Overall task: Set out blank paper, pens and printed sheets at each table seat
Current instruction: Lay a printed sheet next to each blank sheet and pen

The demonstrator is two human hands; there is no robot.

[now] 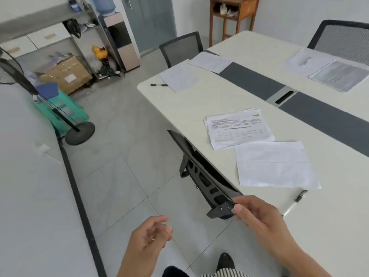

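Observation:
On the white table [199, 100] at the near seat lie a printed sheet [239, 127], a blank sheet [275, 163] and a pen [295, 202] near the edge. At the far seat a blank sheet [179, 78] lies beside a black pen [159, 85], with another sheet [210, 61] behind it. Across the table are a blank sheet [307, 59] and a printed sheet [339, 74]. My right hand [257, 212] hangs beside the top of the black chair back [205, 176], fingers loosely curled, holding nothing. My left hand [149, 236] floats over the floor, relaxed and empty.
Two mesh chairs [181, 47] [341, 36] stand at the table's far sides. A fan stand [79, 132], a green crate [60, 110], a cardboard box [67, 73] and shelving [50, 23] crowd the left. A second table edge [77, 196] borders the tiled aisle.

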